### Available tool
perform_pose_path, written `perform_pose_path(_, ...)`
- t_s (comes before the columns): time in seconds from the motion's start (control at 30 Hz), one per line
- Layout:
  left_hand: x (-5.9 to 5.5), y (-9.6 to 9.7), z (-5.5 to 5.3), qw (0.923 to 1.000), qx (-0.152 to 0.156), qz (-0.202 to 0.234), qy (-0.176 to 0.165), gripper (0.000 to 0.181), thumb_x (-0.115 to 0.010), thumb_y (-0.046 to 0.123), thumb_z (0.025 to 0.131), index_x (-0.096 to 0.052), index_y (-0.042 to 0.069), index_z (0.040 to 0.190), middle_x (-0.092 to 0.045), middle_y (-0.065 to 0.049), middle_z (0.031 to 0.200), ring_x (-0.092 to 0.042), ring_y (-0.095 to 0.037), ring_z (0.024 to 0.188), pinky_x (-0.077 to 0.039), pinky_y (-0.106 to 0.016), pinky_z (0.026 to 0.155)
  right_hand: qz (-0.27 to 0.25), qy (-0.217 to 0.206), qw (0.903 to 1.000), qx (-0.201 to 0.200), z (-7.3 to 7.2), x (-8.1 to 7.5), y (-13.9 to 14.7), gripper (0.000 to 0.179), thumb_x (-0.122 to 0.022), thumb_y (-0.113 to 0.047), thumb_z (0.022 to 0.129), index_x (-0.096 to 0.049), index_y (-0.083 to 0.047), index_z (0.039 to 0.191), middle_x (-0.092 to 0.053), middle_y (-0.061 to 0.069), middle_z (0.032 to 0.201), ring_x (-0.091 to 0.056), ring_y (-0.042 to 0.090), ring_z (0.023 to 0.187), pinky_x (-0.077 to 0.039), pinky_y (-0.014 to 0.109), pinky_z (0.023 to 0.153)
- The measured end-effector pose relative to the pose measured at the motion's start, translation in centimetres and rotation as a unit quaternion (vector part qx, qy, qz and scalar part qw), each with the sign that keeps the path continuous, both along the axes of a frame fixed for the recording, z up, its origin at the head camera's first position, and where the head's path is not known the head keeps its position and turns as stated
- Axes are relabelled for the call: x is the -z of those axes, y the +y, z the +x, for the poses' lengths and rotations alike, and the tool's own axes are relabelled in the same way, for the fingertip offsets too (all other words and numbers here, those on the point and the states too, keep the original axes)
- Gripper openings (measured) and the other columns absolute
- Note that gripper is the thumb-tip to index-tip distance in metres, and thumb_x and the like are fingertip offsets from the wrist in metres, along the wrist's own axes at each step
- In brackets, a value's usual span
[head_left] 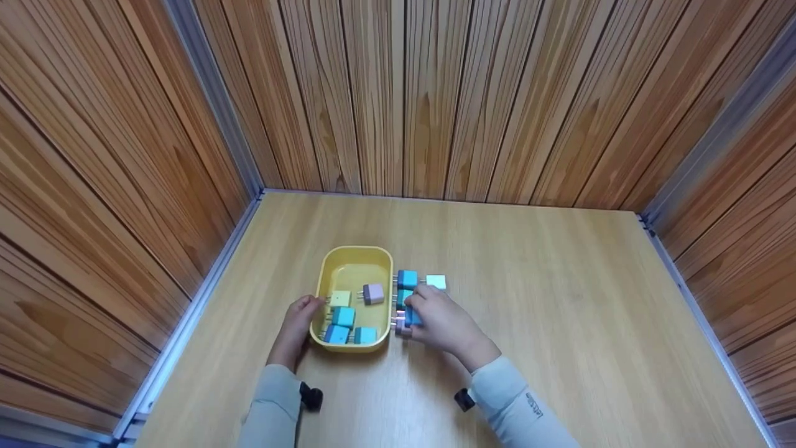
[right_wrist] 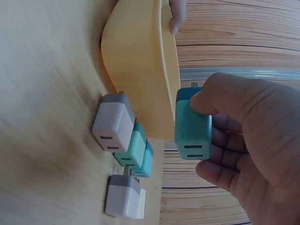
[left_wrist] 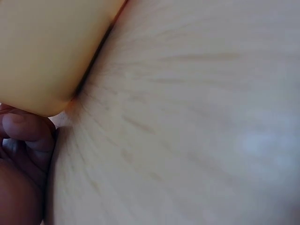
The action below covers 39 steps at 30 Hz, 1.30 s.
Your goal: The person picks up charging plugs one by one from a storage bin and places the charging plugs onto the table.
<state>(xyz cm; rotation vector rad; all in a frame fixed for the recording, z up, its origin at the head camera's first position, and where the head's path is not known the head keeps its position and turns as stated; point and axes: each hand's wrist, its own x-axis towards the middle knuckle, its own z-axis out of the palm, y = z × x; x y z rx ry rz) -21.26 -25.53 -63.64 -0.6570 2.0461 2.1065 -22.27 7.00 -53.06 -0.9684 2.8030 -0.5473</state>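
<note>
My left hand (head_left: 297,323) grips the left rim of a yellow plastic tub (head_left: 351,348); in the left wrist view its curled fingers (left_wrist: 30,129) touch the tub's wall. Above the table, beside the tub's right wall, my right hand (head_left: 451,323) pinches a teal USB charger plug (right_wrist: 193,133) between thumb and fingers, its two ports facing the wrist camera. Inside the tub lie several plugs, among them a yellow one (head_left: 341,298), a lilac one (head_left: 374,294) and a blue one (head_left: 336,335).
Along the tub's right side stand more plugs: a blue one (head_left: 407,279), a pale mint one (head_left: 436,282) and a lilac one (right_wrist: 112,124). My right hand partly covers this group in the head view. Wood-panelled walls (head_left: 423,99) enclose the table (head_left: 559,298) at the back and sides.
</note>
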Motion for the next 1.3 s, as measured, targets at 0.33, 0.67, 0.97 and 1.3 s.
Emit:
perform_pose_path(0.33,-0.2,-0.1,-0.1,0.9999,0.0,0.0,0.013,0.036,-0.06,0.043,0.1,-0.051,0.009,0.091,-0.054,-0.006,0.091,-0.053,-0.02,0.076,-0.041,-0.026,0.059,0.002,-0.019,0.9998,0.011,-0.4,1.1,0.7,0.051,-0.078,-0.025,0.091,-0.061,-0.013,0.137,-0.055,0.001,0.129,-0.055,0.017,0.119,-0.05,0.04,0.103)
perform_pose_path(0.67,-0.1,-0.1,0.0,0.9999,0.002,-0.014,0.004,0.038,-0.058,0.046,0.1,-0.052,0.009,0.093,-0.061,-0.008,0.099,-0.057,-0.02,0.076,-0.042,-0.026,0.057,0.007,-0.037,0.9987,0.033,-0.7,2.1,1.7,0.056,-0.077,-0.022,0.091,-0.057,-0.012,0.142,-0.053,0.002,0.132,-0.054,0.019,0.122,-0.049,0.041,0.105)
perform_pose_path(0.97,-0.1,0.1,-0.1,1.0,0.002,-0.01,-0.001,0.034,-0.059,0.043,0.1,-0.051,0.01,0.092,-0.061,-0.006,0.09,-0.055,-0.017,0.065,-0.041,-0.026,0.051,0.018,-0.025,0.9988,0.039,-1.0,3.0,2.2,0.048,-0.079,-0.018,0.089,-0.063,-0.009,0.133,-0.056,0.004,0.124,-0.055,0.021,0.118,-0.047,0.043,0.107)
perform_pose_path(1.3,0.0,0.0,0.2,0.9999,0.002,-0.006,0.011,0.034,-0.058,0.042,0.101,-0.05,0.01,0.091,-0.058,-0.006,0.084,-0.053,-0.016,0.061,-0.04,-0.027,0.05,0.038,-0.047,0.9958,0.069,-1.0,3.7,2.8,0.053,-0.077,-0.018,0.09,-0.059,-0.009,0.139,-0.056,0.004,0.124,-0.052,0.019,0.111,-0.049,0.042,0.104)
